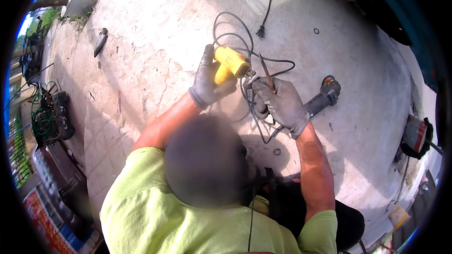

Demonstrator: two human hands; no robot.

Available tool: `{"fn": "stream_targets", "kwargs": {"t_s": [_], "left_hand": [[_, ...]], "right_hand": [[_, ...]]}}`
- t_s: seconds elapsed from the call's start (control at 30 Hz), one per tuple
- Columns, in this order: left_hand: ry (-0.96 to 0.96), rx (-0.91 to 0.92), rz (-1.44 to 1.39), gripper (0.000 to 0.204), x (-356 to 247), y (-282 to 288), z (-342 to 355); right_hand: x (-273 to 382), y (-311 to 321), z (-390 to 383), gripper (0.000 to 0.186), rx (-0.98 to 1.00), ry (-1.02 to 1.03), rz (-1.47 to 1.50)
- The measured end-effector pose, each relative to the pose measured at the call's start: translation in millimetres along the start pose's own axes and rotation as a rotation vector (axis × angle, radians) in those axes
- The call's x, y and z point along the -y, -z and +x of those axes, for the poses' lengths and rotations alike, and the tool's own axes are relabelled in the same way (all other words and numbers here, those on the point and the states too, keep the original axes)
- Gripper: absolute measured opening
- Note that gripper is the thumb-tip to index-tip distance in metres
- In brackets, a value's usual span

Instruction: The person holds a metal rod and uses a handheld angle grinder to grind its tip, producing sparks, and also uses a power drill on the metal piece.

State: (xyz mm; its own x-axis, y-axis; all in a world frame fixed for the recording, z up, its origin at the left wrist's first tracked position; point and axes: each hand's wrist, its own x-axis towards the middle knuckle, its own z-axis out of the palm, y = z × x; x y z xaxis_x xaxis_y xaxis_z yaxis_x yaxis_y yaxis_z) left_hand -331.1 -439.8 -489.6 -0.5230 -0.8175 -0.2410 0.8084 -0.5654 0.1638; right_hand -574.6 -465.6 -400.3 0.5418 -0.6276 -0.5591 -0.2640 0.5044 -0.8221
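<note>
One yellow tool housing (230, 63) sits in the grip of the left hand (207, 84), which wears a grey glove and wraps around the lower part of the casing while one digit points up along its side. The housing is raised above the concrete ground (155, 23), in front of the person, with its darker end turned toward the right hand (283, 103). That hand, gloved in grey too, is closed on a thin pointed rod (264, 68), which slants up and away from the fingers. A small metal piece (252, 79) shows at its fingertips, just beside the housing; it may be pinched there, though the glove hides too much to be sure whether it also touches the casing.

Beyond and beneath the hands, a dark cord (280, 60) lies in loose loops. A dark grey power tool (321, 103) with an orange part at its head lies just right of the right hand. Farther off, a black plug (260, 31) ends another cable, and a small dark ring (316, 31) lies to its right. A second ring (277, 151) is nearer the person, who wears a lime-green shirt (188, 228). Well apart on the left are a dark wedge-shaped object (100, 42) and a tangle of green wire (42, 118).
</note>
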Motion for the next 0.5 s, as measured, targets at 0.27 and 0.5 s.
{"fn": "stream_targets", "kwargs": {"t_s": [0.27, 0.5], "left_hand": [[-0.060, -0.303, 0.153, 0.075, 7.5, -9.6, 1.7], [-0.040, -0.334, 0.202, 0.072, 14.2, -6.9, 3.4]], "right_hand": [[5.8, -2.8, 0.0, 0.044, -0.028, -0.107, -0.028], [-6.1, -5.6, 2.4, 0.045, -0.010, -0.180, 0.091]]}}
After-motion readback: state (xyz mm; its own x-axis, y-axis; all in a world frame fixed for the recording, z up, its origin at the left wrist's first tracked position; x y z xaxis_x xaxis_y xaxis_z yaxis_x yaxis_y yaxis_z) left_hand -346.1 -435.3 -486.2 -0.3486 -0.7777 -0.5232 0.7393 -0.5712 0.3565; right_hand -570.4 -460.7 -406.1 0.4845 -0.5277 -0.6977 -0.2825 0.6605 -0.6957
